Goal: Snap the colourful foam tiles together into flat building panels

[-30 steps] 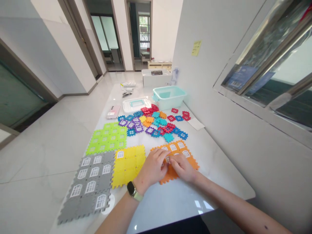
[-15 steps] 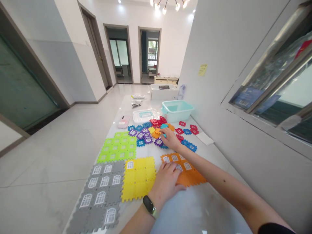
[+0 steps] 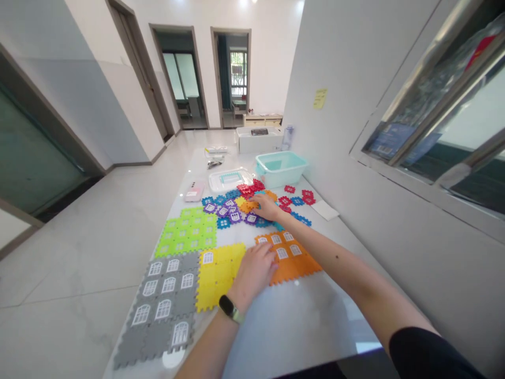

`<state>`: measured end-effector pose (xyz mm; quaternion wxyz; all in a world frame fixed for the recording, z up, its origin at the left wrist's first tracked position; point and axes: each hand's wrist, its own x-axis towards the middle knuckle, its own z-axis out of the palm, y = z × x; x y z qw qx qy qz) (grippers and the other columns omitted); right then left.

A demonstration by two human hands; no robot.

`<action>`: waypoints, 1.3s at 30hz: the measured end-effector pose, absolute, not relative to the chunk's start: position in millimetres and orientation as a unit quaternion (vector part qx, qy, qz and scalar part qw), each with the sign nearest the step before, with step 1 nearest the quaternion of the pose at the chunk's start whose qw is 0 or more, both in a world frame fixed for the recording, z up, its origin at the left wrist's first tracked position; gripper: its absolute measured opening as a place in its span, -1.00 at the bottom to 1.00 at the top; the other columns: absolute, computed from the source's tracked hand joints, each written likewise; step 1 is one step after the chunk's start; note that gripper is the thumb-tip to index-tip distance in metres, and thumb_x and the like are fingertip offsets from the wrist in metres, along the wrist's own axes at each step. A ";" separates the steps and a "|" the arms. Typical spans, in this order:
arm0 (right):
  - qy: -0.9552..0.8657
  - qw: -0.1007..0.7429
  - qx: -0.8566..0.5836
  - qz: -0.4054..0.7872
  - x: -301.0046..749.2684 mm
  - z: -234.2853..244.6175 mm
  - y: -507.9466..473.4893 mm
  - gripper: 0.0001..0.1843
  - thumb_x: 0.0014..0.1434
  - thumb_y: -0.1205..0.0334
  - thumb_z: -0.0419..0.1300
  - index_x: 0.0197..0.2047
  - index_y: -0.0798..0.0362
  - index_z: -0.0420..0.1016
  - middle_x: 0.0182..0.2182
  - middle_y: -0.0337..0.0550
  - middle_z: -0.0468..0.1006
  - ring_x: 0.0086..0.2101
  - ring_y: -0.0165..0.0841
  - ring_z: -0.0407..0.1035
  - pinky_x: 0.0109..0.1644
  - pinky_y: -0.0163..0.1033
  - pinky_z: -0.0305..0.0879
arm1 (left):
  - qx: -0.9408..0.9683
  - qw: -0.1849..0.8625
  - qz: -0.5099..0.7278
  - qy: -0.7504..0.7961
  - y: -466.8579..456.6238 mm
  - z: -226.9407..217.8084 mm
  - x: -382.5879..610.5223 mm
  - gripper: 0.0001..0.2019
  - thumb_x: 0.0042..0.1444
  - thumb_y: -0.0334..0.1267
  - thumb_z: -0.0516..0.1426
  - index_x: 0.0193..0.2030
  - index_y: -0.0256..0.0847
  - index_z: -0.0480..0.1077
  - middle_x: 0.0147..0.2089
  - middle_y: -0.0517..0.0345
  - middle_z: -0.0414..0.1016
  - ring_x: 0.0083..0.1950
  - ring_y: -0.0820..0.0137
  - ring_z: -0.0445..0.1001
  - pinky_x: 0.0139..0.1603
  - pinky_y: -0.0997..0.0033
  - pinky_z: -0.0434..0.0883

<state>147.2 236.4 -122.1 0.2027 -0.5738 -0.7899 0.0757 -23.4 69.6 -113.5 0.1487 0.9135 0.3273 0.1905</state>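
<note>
My right hand (image 3: 268, 206) reaches into a mixed pile of interlocking plastic tiles, its fingers and thumb closed at the edge of a small orange tile (image 3: 248, 206). Purple window tiles (image 3: 235, 216) and blue tiles (image 3: 223, 223) lie beside it. Nearer to me, my left hand (image 3: 257, 266) rests low with fingers stretched out at the left edge of a joined orange panel (image 3: 294, 268), covering part of it. To its left lies a joined yellow panel (image 3: 216, 284) with one white window. A grey panel (image 3: 158, 334) and a light green panel (image 3: 187, 237) adjoin on the left.
Behind the pile stand a turquoise bin (image 3: 282, 168) and its white lid (image 3: 230, 180). A pink phone-like object (image 3: 194, 191) lies on the left. Red tiles (image 3: 307, 196) and a white paper (image 3: 325, 210) lie near the right wall. A white box (image 3: 258, 141) stands farther back.
My left hand has slid left off the orange panel's middle to its left edge. The right hand remains in the pile, now at an orange tile. The camera view has shifted slightly.
</note>
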 end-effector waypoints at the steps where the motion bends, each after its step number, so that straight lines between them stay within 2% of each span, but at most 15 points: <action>1: -0.789 0.195 -0.577 0.082 148.5 -122.9 234.3 -0.57 0.14 0.24 0.25 0.11 0.01 0.49 0.15 -0.04 0.45 0.12 -0.10 0.28 0.18 -0.07 0.15 | 0.909 0.143 0.199 0.338 72.8 -112.7 -25.1 -0.79 0.22 -0.38 0.16 -0.01 -0.21 0.48 0.14 0.00 0.45 0.20 0.18 0.36 0.19 0.10 0.39; 4: -0.779 0.181 -0.593 0.094 148.8 -123.4 230.1 -0.59 0.13 0.19 0.28 0.07 0.01 0.50 0.10 -0.03 0.49 0.13 -0.04 0.25 0.17 0.00 0.12 | 0.897 0.143 0.221 0.354 79.0 -113.6 -26.8 -0.74 0.23 -0.47 0.08 0.00 -0.22 0.49 0.11 0.01 0.48 0.17 0.20 0.38 0.18 0.10 0.40; 8: -0.754 0.208 -0.618 0.082 149.5 -110.8 224.4 -0.72 0.13 0.29 0.25 -0.06 0.12 0.54 -0.06 0.04 0.56 0.03 -0.06 0.31 0.14 0.00 0.14 | 0.898 0.157 0.225 0.345 78.7 -116.8 -28.1 -0.72 0.20 -0.48 0.09 -0.01 -0.22 0.51 0.07 0.04 0.51 0.11 0.23 0.41 0.16 0.14 0.42; 11: -0.744 0.244 -0.618 0.068 159.3 -94.4 203.3 -0.68 0.13 0.32 0.25 -0.02 0.15 0.50 -0.02 0.07 0.53 0.03 -0.09 0.32 0.16 -0.01 0.16 | 0.902 0.169 0.217 0.334 78.1 -116.9 -33.2 -0.72 0.18 -0.46 0.11 -0.01 -0.18 0.51 0.04 0.07 0.53 0.08 0.25 0.43 0.16 0.15 0.41; 13: -0.749 0.261 -0.605 0.065 167.4 -87.1 170.7 -0.65 0.14 0.33 0.25 0.02 0.13 0.48 0.01 0.05 0.52 0.06 -0.13 0.32 0.19 -0.03 0.17 | 0.907 0.177 0.208 0.321 78.7 -116.3 -37.2 -0.73 0.17 -0.39 0.17 0.01 -0.16 0.50 0.08 0.07 0.51 0.11 0.24 0.43 0.19 0.14 0.39; 15: -0.767 0.271 -0.576 0.078 171.8 -85.8 121.7 -0.69 0.15 0.31 0.27 -0.01 0.08 0.48 -0.01 -0.02 0.53 0.04 -0.20 0.35 0.18 -0.08 0.22 | 0.913 0.183 0.193 0.309 79.4 -116.2 -40.1 -0.71 0.13 -0.29 0.24 0.02 -0.16 0.50 0.12 0.04 0.48 0.13 0.20 0.42 0.22 0.11 0.37; 16: -0.780 0.302 -0.540 0.093 171.8 -87.2 92.9 -0.73 0.17 0.29 0.26 -0.03 0.06 0.49 0.00 -0.01 0.52 0.05 -0.19 0.35 0.18 -0.06 0.24 | 0.916 0.185 0.184 0.306 79.7 -116.4 -40.9 -0.71 0.11 -0.27 0.26 0.00 -0.16 0.51 0.13 0.02 0.47 0.13 0.18 0.42 0.22 0.11 0.36; 18: -0.806 0.313 -0.485 0.132 167.9 -92.7 34.1 -0.80 0.24 0.25 0.22 -0.05 0.01 0.50 0.04 -0.01 0.48 0.06 -0.19 0.35 0.15 -0.02 0.30 | 0.918 0.187 0.174 0.303 80.2 -117.4 -41.4 -0.75 0.12 -0.30 0.24 -0.03 -0.15 0.52 0.12 0.02 0.48 0.14 0.18 0.42 0.23 0.12 0.36; 23: -0.822 0.252 -0.487 0.153 153.4 -112.1 -56.5 -0.78 0.30 0.32 0.14 -0.03 0.00 0.53 0.09 0.01 0.46 0.06 -0.17 0.34 0.12 0.05 0.37 | 0.916 0.190 0.186 0.300 80.1 -118.5 -40.8 -0.74 0.20 -0.42 0.12 -0.01 -0.17 0.51 0.16 0.03 0.46 0.18 0.24 0.39 0.27 0.17 0.32; 27: -0.817 0.261 -0.499 0.123 150.9 -123.9 -63.3 -0.74 0.31 0.34 0.13 0.01 -0.01 0.53 0.11 0.01 0.48 0.10 -0.11 0.32 0.14 0.13 0.37 | 0.917 0.189 0.176 0.303 78.6 -115.6 -41.7 -0.74 0.18 -0.36 0.16 0.01 -0.17 0.50 0.18 0.02 0.45 0.20 0.21 0.38 0.28 0.13 0.31; 30: -0.822 0.261 -0.492 0.119 149.8 -124.7 -61.4 -0.72 0.30 0.36 0.12 0.03 -0.02 0.53 0.11 -0.01 0.49 0.09 -0.12 0.34 0.13 0.11 0.40 | 0.917 0.191 0.177 0.302 77.1 -113.4 -42.3 -0.72 0.15 -0.31 0.20 0.02 -0.19 0.50 0.19 -0.01 0.45 0.20 0.18 0.38 0.28 0.11 0.32; 39: -0.827 0.261 -0.488 0.098 146.0 -124.7 -65.6 -0.69 0.29 0.37 0.12 0.06 0.00 0.52 0.11 0.02 0.50 0.08 -0.10 0.38 0.10 0.14 0.44 | 0.911 0.202 0.179 0.311 75.5 -116.1 -42.8 -0.70 0.09 -0.31 0.22 0.00 -0.17 0.50 0.22 -0.02 0.42 0.22 0.15 0.38 0.29 0.08 0.32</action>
